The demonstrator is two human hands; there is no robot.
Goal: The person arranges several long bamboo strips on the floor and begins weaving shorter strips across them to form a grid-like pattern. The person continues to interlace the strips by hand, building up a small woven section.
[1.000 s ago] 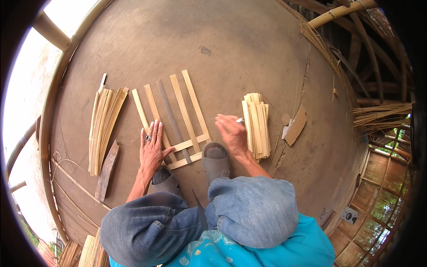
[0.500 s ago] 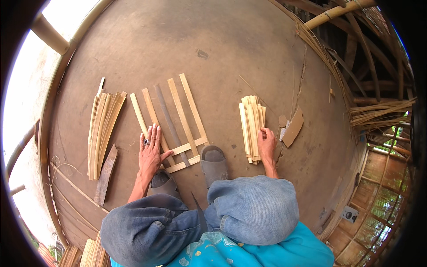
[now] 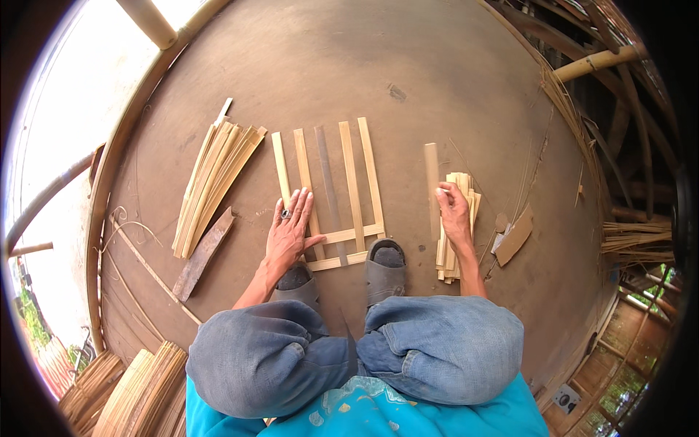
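Note:
My left hand [image 3: 291, 227] lies flat with fingers spread, a ring on one finger, pressing on the left side of a small lattice of bamboo strips [image 3: 352, 175]. Several upright strips, one of them dark [image 3: 326, 164], meet two crosswise strips [image 3: 339, 260] near my feet. Between the fingertips of my right hand [image 3: 455, 215] is a single bamboo strip [image 3: 432, 171], slightly blurred, held upright on the page beside the right-hand stack of short strips [image 3: 445, 260]. The hand partly covers that stack.
A fanned pile of longer strips [image 3: 218, 186] lies at the left beside a curved brown slat [image 3: 204, 255]. My sandals [image 3: 386, 271] touch the lattice's near end. A cardboard scrap [image 3: 514, 237] lies right of the stack. More bundled strips [image 3: 142, 393] stand at lower left.
My right hand has taken one strip from the stack and moved it off to the left. My left hand stays on the lattice. The whole view has shifted.

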